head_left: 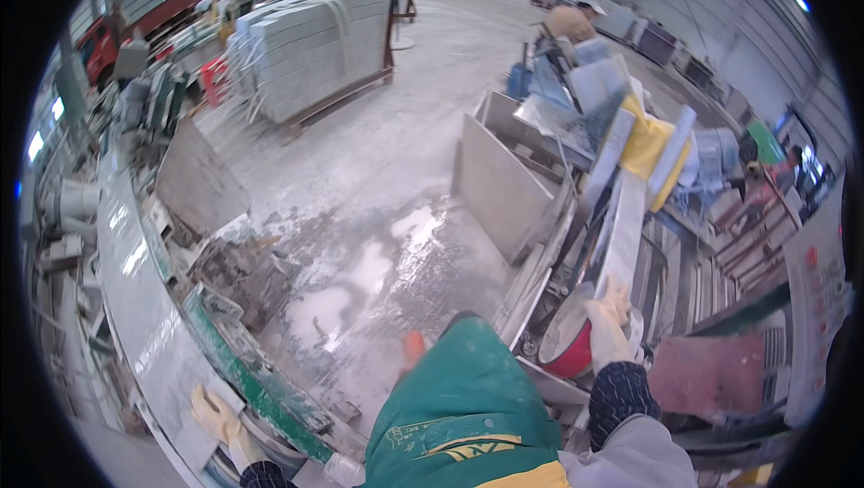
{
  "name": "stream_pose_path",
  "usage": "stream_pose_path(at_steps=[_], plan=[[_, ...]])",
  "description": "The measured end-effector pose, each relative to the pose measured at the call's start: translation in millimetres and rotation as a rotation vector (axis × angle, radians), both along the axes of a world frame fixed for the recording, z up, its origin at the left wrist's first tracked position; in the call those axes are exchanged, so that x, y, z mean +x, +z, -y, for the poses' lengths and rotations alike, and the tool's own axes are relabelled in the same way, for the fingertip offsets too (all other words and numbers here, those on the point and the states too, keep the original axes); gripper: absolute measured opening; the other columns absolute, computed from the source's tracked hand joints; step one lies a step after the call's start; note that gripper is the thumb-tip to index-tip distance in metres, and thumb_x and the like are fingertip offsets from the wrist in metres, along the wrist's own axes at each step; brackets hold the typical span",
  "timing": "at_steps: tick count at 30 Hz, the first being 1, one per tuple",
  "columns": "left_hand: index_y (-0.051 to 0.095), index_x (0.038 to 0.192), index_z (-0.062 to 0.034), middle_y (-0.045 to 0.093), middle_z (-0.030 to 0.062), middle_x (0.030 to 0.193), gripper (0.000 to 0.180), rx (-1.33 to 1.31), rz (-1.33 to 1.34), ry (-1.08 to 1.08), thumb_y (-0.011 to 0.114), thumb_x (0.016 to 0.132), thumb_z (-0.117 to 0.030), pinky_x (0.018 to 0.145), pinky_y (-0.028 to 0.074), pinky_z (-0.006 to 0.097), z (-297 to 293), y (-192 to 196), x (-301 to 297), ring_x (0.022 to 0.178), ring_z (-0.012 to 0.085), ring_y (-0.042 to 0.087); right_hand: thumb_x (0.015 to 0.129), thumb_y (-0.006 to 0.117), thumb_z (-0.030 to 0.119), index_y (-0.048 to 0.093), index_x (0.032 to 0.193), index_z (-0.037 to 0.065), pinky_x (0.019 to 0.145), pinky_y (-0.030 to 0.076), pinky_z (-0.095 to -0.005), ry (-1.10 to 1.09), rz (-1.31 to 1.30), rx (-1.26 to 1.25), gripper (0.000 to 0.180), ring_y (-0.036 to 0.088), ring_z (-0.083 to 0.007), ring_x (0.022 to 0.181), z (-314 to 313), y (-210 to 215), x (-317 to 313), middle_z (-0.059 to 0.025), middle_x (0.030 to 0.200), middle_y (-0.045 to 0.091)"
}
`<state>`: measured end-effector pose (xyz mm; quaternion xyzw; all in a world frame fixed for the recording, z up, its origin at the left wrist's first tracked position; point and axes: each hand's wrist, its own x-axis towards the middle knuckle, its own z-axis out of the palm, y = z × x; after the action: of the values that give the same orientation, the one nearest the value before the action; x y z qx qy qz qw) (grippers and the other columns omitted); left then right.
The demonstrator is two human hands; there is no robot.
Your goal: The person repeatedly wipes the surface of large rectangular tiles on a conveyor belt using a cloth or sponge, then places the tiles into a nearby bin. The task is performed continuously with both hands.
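My left hand (218, 418), in a cream glove, lies with its fingers stretched out on the long, shiny grey strip (157, 321) at the left. A green rail with worn paint (256, 380) runs beside that strip. My right hand (610, 321), also gloved, rests its extended fingers at the near end of a long pale stone strip (621, 227). Whether they grip its edges I cannot tell. Just left of that hand sits a round, red-sided bucket-like thing (569, 357), partly hidden by the glove. A yellow cover (646, 150) lies over the far part of the stone strip.
Grey panels (499, 186) lean against the right machine; another board (198, 177) stands at the left. The floor between is wet, with puddles (351, 281). Stacked stone slabs (315, 47) stand ahead. A person in a white cap (576, 20) is beyond the right machine. A control panel (814, 308) is far right.
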<state>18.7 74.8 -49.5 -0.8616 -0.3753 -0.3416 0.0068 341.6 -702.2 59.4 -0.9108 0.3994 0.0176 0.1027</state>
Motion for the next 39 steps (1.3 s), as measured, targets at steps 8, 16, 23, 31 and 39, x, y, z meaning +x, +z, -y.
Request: stream_pose_path(at_steps=[8,16,23,31,39], plan=[[0.053,0.134,0.0049,0.055,0.0223,0.136,0.039,-0.404,0.585,-0.022,0.047,0.105,-0.019,0.109,0.038,0.037,11.7,35.6,3.5,0.126,0.0290,0.053,0.076,0.076,0.017,0.052,0.141,0.025,0.089,0.041,-0.0565,-0.202,0.739,1.287,0.070,0.056,-0.0224,0.118,33.7,96.5,-17.0,-0.0022,0.137,0.058],[0.054,0.130,-0.0034,0.061,0.0099,0.114,0.036,-1.760,0.971,-0.845,0.057,0.098,-0.020,0.079,0.050,0.030,187.6,96.5,153.4,0.097,0.0188,0.058,0.068,0.082,0.008,0.055,0.142,0.022,0.082,0.045,-0.0291,0.306,0.607,0.983,0.080,0.059,-0.0138,0.107,-114.0,101.2,51.0,0.0008,0.123,0.065],[0.038,0.146,-0.0106,0.047,0.0152,0.144,0.061,-2.242,1.049,-0.830,0.064,0.096,-0.034,0.099,0.048,0.044,288.4,151.1,185.9,0.130,0.0282,0.049,0.069,0.081,0.017,0.062,0.133,0.017,0.102,0.045,-0.0354,1.660,0.109,0.885,0.067,0.056,-0.0256,0.121,-325.9,131.6,4.8,-0.0122,0.134,0.059],[0.049,0.129,-0.0024,0.058,0.0139,0.130,0.032,-1.584,1.581,-0.251,0.054,0.097,-0.006,0.111,0.043,0.046,226.3,116.7,45.8,0.122,0.0294,0.056,0.080,0.073,0.045,0.057,0.134,0.017,0.117,0.026,-0.0543,2.516,0.356,0.519,0.063,0.036,-0.0422,0.139,-452.7,91.6,-55.8,-0.0195,0.148,0.045],[0.038,0.141,-0.0130,0.052,0.0135,0.135,0.043,-1.226,1.642,0.239,0.046,0.100,-0.001,0.105,0.047,0.052,166.1,77.4,-60.4,0.119,0.0304,0.058,0.085,0.070,0.033,0.060,0.128,0.003,0.113,0.033,-0.0478,1.890,0.187,0.500,0.054,0.043,-0.0391,0.134,-338.1,19.8,53.3,-0.0230,0.139,0.052]])
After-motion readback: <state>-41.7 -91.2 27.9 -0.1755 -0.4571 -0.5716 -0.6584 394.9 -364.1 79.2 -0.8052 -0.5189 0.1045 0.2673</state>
